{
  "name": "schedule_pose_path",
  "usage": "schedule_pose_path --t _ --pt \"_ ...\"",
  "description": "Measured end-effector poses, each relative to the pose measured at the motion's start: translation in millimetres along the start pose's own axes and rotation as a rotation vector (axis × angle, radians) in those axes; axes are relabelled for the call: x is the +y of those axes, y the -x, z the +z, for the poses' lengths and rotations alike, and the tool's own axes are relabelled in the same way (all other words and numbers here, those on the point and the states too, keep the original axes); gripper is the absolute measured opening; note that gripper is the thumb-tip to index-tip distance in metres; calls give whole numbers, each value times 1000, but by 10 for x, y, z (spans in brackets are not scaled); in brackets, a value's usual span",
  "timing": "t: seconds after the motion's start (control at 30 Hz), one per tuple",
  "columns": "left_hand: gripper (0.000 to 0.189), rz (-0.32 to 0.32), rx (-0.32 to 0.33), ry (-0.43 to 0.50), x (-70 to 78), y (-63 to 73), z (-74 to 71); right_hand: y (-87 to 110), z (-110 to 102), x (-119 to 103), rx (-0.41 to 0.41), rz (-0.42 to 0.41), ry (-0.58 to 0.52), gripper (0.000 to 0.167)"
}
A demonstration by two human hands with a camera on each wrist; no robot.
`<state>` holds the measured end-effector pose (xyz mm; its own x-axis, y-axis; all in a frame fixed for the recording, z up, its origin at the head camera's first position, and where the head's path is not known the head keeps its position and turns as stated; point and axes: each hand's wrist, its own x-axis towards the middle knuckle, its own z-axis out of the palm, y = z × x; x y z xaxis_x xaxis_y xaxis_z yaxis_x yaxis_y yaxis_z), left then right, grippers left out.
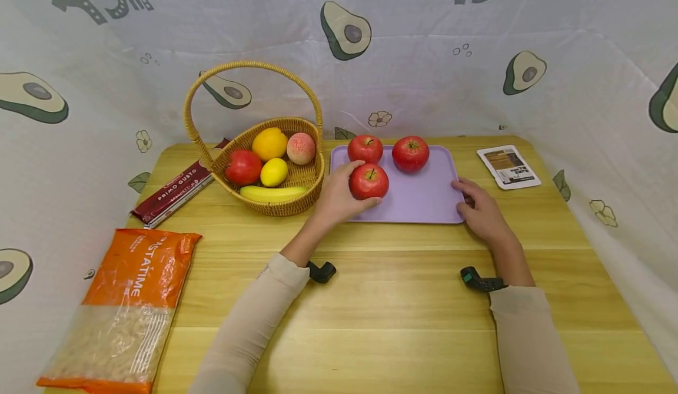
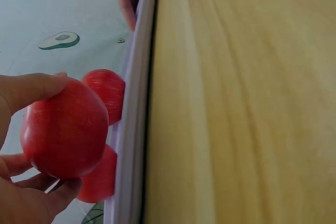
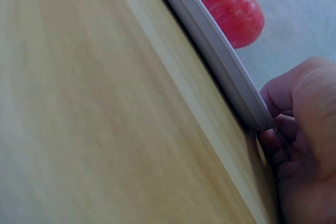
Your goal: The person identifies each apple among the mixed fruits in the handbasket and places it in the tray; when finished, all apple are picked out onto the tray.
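My left hand (image 1: 339, 195) grips a red apple (image 1: 369, 182) between thumb and fingers over the left part of a lilac tray (image 1: 424, 199). In the left wrist view that apple (image 2: 65, 129) stands apart from the tray's rim, overlapping two more apples behind it. Those two, a left apple (image 1: 365, 148) and a right apple (image 1: 410, 154), sit along the tray's back. At the tray's right edge, my right hand (image 1: 483, 212) pinches the rim. The right wrist view has the thumb above the tray's corner (image 3: 252, 114) and curled fingers below it.
Left of the tray stands a wicker basket (image 1: 286, 208) with a tall handle, holding several fruits, among them a banana (image 1: 272, 194). A dark red pasta pack (image 1: 180, 188) and an orange pasta bag (image 1: 143, 270) lie farther left. A white card-like pack (image 1: 509, 167) lies at back right.
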<state>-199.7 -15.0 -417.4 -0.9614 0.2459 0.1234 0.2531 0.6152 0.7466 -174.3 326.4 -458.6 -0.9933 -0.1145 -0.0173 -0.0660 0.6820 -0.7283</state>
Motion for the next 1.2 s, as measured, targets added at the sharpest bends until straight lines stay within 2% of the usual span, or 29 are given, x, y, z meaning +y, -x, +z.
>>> schedule_pose_path --t 0.2,0.37,0.5,0.63,0.73,0.9,1.1,1.2 --pt "85 -10 5 -33 -76 -26 53 -4 -3 -28 -4 -2 -10 53" --pt "86 -37 -3 -12 -154 -66 71 0 -15 -55 -3 -6 -7 53" --pt "90 -42 -33 -15 -187 -84 76 5 -23 -55 2 -13 -5 52" --pt "98 -35 -72 -20 -179 -43 41 5 -18 -37 -3 -12 6 52" --pt "102 -14 -80 -8 -161 28 -31 1 -10 -29 -6 -9 5 52" --pt "99 39 -53 35 -128 169 -209 -1 -7 -32 0 -13 -8 53" --pt "77 139 -5 187 -84 279 -456 7 -9 -20 1 -9 4 52" --pt "70 161 36 165 -103 312 -596 12 -6 -14 -1 -10 2 52"
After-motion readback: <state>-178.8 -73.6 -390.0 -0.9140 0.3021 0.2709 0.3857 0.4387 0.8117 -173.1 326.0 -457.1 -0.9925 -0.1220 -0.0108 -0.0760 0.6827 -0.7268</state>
